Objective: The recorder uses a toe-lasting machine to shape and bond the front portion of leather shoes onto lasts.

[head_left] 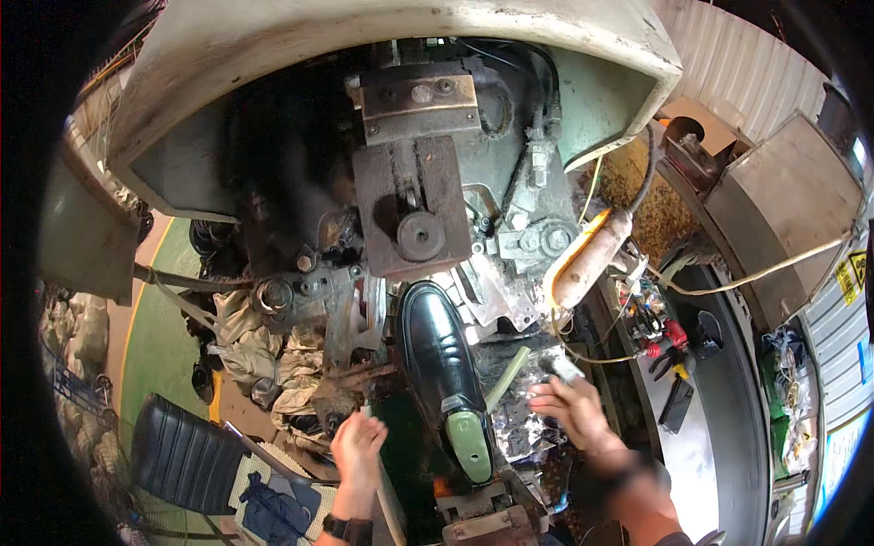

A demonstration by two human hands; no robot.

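Note:
A glossy black shoe [435,350] sits upside down on a green last [470,443] at the middle of a heavy, grimy shoe machine [414,209]. My left hand [357,448] hovers just left of the shoe with its fingers curled, touching a thin pale lever edge; nothing clear lies in it. My right hand [569,409] is to the right of the shoe's heel, fingers pinched on a small grey-white piece [562,367] beside a pale green tube [506,377]. A dark watch is on my left wrist.
Crumpled beige rags [264,355] are piled to the left of the machine. A black padded seat [182,455] stands at lower left. On the right a metal shelf [719,428] carries red-handled pliers [669,341] and small tools. A yellow cable [774,264] runs to a grey box.

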